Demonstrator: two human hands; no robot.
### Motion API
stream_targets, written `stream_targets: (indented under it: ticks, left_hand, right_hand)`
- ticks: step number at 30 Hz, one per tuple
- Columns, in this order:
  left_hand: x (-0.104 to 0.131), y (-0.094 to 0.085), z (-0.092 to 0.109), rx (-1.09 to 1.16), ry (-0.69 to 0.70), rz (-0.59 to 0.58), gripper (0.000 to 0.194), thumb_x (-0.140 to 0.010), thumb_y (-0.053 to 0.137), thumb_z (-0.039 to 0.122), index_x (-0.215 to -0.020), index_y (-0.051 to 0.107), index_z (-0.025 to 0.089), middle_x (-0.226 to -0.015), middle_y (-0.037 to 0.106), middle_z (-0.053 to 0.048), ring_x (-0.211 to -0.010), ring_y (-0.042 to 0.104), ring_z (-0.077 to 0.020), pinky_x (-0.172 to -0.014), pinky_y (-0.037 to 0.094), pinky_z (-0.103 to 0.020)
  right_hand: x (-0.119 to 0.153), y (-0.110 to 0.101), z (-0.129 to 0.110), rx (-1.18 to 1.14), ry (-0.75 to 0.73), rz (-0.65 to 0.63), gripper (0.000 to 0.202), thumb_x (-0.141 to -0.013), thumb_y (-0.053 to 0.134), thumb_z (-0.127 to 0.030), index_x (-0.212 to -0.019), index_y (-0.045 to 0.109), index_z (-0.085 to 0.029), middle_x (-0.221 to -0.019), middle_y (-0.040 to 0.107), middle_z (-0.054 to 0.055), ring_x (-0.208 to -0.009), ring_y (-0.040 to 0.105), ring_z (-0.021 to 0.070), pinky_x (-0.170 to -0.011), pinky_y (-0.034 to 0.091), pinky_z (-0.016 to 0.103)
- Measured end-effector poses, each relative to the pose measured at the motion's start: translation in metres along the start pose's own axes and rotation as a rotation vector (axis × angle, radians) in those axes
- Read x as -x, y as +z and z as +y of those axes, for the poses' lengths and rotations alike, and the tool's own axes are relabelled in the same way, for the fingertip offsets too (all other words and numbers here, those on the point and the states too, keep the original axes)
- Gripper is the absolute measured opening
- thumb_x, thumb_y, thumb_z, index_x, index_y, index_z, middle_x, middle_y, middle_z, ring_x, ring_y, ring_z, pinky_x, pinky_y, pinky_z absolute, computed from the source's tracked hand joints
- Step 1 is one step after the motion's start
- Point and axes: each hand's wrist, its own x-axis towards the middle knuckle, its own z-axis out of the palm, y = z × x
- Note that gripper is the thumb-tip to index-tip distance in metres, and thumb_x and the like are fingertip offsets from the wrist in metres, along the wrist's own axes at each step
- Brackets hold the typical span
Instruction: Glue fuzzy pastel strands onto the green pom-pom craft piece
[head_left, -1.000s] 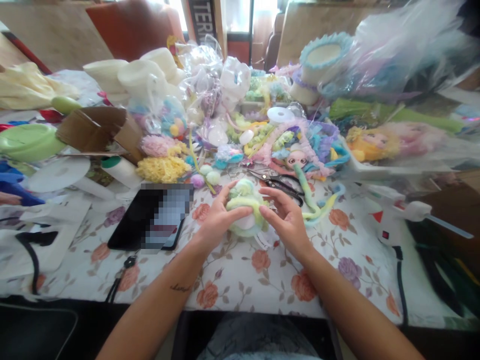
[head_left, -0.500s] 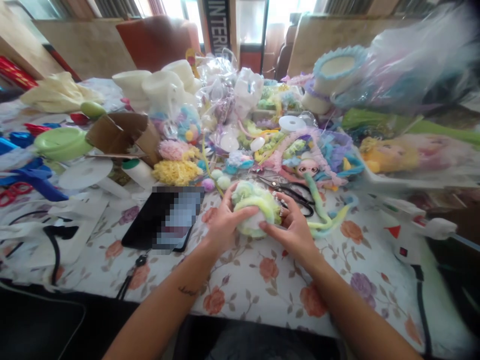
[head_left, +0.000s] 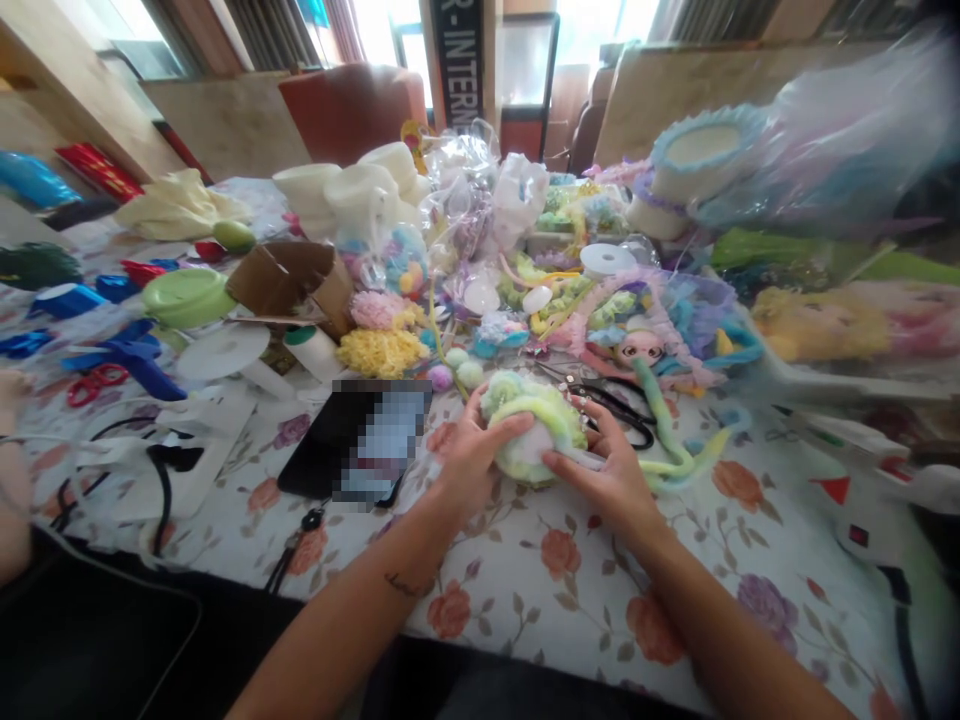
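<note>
A round, fluffy yellow-green piece (head_left: 525, 430) with a pale middle is held between both hands above the flowered cloth. My left hand (head_left: 480, 450) grips its left side, thumb across the front. On its right side my right hand (head_left: 604, 460) is closed, thumb on the lower front and fingers behind, near small white beads. Black-handled scissors (head_left: 626, 400) lie just beyond my right hand. A soft green-yellow strand (head_left: 667, 430) runs to the right from near a small doll face (head_left: 639, 347).
A tablet (head_left: 322, 440) lies left of my hands. Behind are yellow yarn (head_left: 382, 350), a cardboard box (head_left: 292, 280) and a white spool disc (head_left: 607, 260). Red scissors (head_left: 97, 384) lie far left; a white glue gun (head_left: 862, 500) stands right. Another person's arm (head_left: 11, 500) shows at the left edge.
The whole view has shifted, so things appear farther right and slightly lower. A person's arm now shows at the left edge. Both hands keep nearly the same hold on the fluffy piece.
</note>
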Motion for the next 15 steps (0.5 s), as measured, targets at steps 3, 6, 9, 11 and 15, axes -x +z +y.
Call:
stream_targets:
  ticks: [3, 6, 9, 11, 15]
  left_hand:
    - [0.0, 0.001, -0.001, 0.014, -0.032, -0.054, 0.091, -0.065, 0.096, 0.027, -0.145, 0.053, 0.022, -0.109, 0.078, -0.006, -0.096, 0.077, -0.0244, -0.084, 0.061, -0.033]
    - [0.002, 0.002, -0.002, -0.036, -0.027, -0.087, 0.093, -0.064, 0.097, 0.025, -0.146, 0.053, 0.022, -0.117, 0.077, -0.007, -0.106, 0.075, -0.0277, -0.088, 0.06, -0.034]
    - [0.004, 0.001, -0.001, -0.077, -0.005, -0.071, 0.1, -0.061, 0.098, 0.024, -0.149, 0.05, 0.024, -0.11, 0.076, -0.004, -0.098, 0.075, -0.0255, -0.083, 0.059, -0.033]
    - [0.005, 0.001, -0.001, -0.059, -0.003, -0.068, 0.101, -0.061, 0.097, 0.023, -0.15, 0.049, 0.026, -0.106, 0.076, -0.003, -0.093, 0.075, -0.0229, -0.081, 0.059, -0.032]
    - [0.005, 0.002, 0.001, -0.019, -0.027, -0.092, 0.098, -0.063, 0.095, 0.022, -0.15, 0.05, 0.027, -0.104, 0.076, -0.002, -0.09, 0.075, -0.0209, -0.08, 0.059, -0.03]
  right_hand:
    - [0.0, -0.001, 0.0, 0.026, -0.01, 0.046, 0.087, -0.069, 0.098, -0.046, -0.144, 0.058, -0.029, -0.123, 0.078, 0.01, -0.11, 0.078, 0.0328, -0.09, 0.069, 0.045]
    - [0.001, 0.001, -0.004, 0.005, 0.003, 0.095, 0.086, -0.065, 0.098, -0.047, -0.139, 0.06, -0.027, -0.129, 0.077, 0.012, -0.115, 0.077, 0.0343, -0.092, 0.068, 0.046]
    - [0.002, 0.005, -0.009, -0.022, 0.034, 0.09, 0.087, -0.059, 0.1, -0.045, -0.134, 0.061, -0.025, -0.126, 0.078, 0.013, -0.112, 0.077, 0.0353, -0.092, 0.068, 0.047]
    - [0.003, 0.007, -0.01, -0.025, 0.021, 0.104, 0.085, -0.057, 0.1, -0.045, -0.131, 0.062, -0.025, -0.125, 0.079, 0.013, -0.111, 0.078, 0.0356, -0.09, 0.068, 0.047]
    - [0.003, 0.009, -0.006, 0.001, -0.049, 0.116, 0.08, -0.063, 0.097, -0.048, -0.131, 0.063, -0.026, -0.124, 0.079, 0.012, -0.109, 0.078, 0.0347, -0.089, 0.068, 0.047]
